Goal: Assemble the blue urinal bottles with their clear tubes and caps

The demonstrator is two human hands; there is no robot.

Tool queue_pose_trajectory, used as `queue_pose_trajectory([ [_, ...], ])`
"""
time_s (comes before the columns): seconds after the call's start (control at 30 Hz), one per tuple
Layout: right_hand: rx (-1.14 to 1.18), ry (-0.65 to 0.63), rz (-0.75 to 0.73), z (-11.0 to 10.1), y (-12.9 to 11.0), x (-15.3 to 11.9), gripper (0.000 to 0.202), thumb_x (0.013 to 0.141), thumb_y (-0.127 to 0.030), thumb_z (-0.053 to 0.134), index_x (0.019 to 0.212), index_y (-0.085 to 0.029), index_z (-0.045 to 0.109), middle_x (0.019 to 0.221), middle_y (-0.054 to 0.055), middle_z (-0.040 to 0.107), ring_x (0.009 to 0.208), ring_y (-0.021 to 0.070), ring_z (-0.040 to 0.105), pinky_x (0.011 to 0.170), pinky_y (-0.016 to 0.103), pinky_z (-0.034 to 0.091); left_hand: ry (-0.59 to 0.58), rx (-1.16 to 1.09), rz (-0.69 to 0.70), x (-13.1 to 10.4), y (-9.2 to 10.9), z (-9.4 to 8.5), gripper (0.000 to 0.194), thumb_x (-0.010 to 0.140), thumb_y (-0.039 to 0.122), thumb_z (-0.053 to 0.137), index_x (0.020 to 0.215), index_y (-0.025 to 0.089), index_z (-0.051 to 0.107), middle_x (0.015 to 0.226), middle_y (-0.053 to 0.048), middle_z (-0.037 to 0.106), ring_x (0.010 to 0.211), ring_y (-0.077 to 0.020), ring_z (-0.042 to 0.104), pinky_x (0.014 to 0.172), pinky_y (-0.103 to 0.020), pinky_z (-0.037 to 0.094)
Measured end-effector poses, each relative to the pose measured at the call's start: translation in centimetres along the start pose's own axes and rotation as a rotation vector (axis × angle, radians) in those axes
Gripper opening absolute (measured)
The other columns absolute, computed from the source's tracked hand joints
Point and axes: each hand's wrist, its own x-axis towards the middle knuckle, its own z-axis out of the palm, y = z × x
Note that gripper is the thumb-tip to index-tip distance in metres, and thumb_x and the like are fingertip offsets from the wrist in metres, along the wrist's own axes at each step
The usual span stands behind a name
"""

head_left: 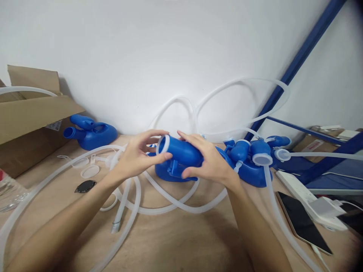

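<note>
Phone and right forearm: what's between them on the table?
In the head view, a translucent tube runs between the phone and the right forearm; bare tabletop shows between forearm and tube.

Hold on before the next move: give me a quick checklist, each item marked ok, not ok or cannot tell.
1. Right hand around the blue tubular part: ok.
2. Left hand at its white ring: ok.
3. Ring fully seated: cannot tell.
4. Ringed mouth uncovered: ok.
5. Translucent tubing untangled: not ok, it loops and crosses on the table.
6. Phone apart from both hands: ok.
</note>
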Motion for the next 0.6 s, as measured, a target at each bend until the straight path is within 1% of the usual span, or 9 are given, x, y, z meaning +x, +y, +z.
queue_pose_trajectory([
  [0.03, 0.073, -0.013, -0.001, -0.5, 0.2, 0.0, 0.092, 0.081, -0.081, 0.067, 0.152, -0.024, 0.054, 0.136, 0.013, 0.067, 0.122, 0.0351, 0.064, 0.106, 0.051, 0.051, 0.032, -0.064, -0.005, 0.1, -0.1, -0.2, 0.053, 0.082, 0.045, 0.085, 0.126, 0.018, 0.07, 0.12, -0.011, 0.072, 0.102, -0.0266, 0.072, 0.078, -0.034, 0.065],
  [0.1, 0.154, 0.004, 0.014, -1.0, 0.5, -0.1, 0.081, 0.087, -0.074, 0.065, 0.15, -0.024, 0.056, 0.139, 0.012, 0.068, 0.123, 0.0333, 0.066, 0.105, 0.048, 0.053, 0.048, -0.107, 0.02, 0.1, -0.1, -0.2, 0.053, 0.086, 0.045, 0.082, 0.13, 0.019, 0.069, 0.12, -0.011, 0.07, 0.102, -0.025, 0.07, 0.079, -0.034, 0.063],
  [0.17, 0.203, 0.054, 0.018, -0.5, 0.4, -0.1, 0.067, 0.091, -0.065, 0.067, 0.144, -0.024, 0.063, 0.137, 0.01, 0.071, 0.12, 0.0314, 0.069, 0.103, 0.045, 0.054, 0.025, -0.039, 0.071, -0.2, -0.2, 0.2, 0.056, 0.091, 0.048, 0.076, 0.139, 0.021, 0.064, 0.124, -0.01, 0.067, 0.105, -0.0246, 0.067, 0.085, -0.035, 0.061],
  [0.23, 0.281, 0.097, 0.011, 0.4, 0.0, -0.1, 0.054, 0.093, -0.056, 0.066, 0.136, -0.024, 0.069, 0.133, 0.007, 0.074, 0.117, 0.0298, 0.072, 0.103, 0.043, 0.055, 0.01, 0.034, 0.108, -0.7, -0.3, 0.7, 0.055, 0.099, 0.052, 0.063, 0.145, 0.023, 0.059, 0.13, -0.011, 0.065, 0.112, -0.0256, 0.064, 0.094, -0.039, 0.057],
  [0.33, 0.41, 0.108, 0.071, 1.1, -1.0, 0.0, 0.045, 0.091, -0.049, 0.069, 0.128, -0.024, 0.075, 0.127, 0.005, 0.077, 0.115, 0.0291, 0.073, 0.102, 0.041, 0.056, 0.004, 0.003, 0.144, -1.5, -0.6, 1.5, 0.053, 0.105, 0.056, 0.047, 0.147, 0.025, 0.052, 0.14, -0.01, 0.061, 0.123, -0.0284, 0.06, 0.108, -0.045, 0.05],
  [0.47, 0.574, 0.04, 0.218, 0.1, -1.7, 0.2, 0.041, 0.087, -0.047, 0.072, 0.119, -0.022, 0.08, 0.121, 0.005, 0.079, 0.114, 0.031, 0.073, 0.101, 0.041, 0.057, -0.043, -0.11, 0.199, -1.9, -0.7, 2.3, 0.059, 0.104, 0.064, 0.044, 0.15, 0.028, 0.047, 0.15, -0.01, 0.054, 0.134, -0.0322, 0.055, 0.115, -0.049, 0.044],
  [0.5, 0.644, 0.0, 0.262, -0.1, -1.6, 0.2, 0.041, 0.087, -0.048, 0.072, 0.116, -0.021, 0.08, 0.117, 0.006, 0.08, 0.108, 0.0306, 0.075, 0.096, 0.04, 0.059, -0.063, -0.111, 0.217, -2.0, -0.5, 2.4, 0.06, 0.104, 0.064, 0.044, 0.153, 0.029, 0.045, 0.153, -0.011, 0.052, 0.136, -0.0327, 0.054, 0.115, -0.05, 0.044],
  [0.53, 0.73, -0.057, 0.314, -0.3, -1.3, 0.3, 0.044, 0.086, -0.05, 0.07, 0.116, -0.019, 0.08, 0.112, 0.007, 0.08, 0.098, 0.0294, 0.077, 0.087, 0.039, 0.062, -0.088, -0.097, 0.248, -2.0, -0.4, 2.5, 0.061, 0.104, 0.063, 0.043, 0.155, 0.029, 0.042, 0.156, -0.011, 0.048, 0.137, -0.0331, 0.054, 0.116, -0.051, 0.043],
  [0.6, 0.923, -0.186, 0.435, -0.2, -0.7, 0.3, 0.053, 0.086, -0.056, 0.065, 0.118, -0.016, 0.078, 0.101, 0.009, 0.08, 0.072, 0.025, 0.076, 0.059, 0.034, 0.062, -0.158, -0.033, 0.328, -2.0, 0.1, 2.4, 0.062, 0.105, 0.06, 0.043, 0.159, 0.03, 0.036, 0.158, -0.012, 0.045, 0.139, -0.0337, 0.051, 0.119, -0.053, 0.04],
])
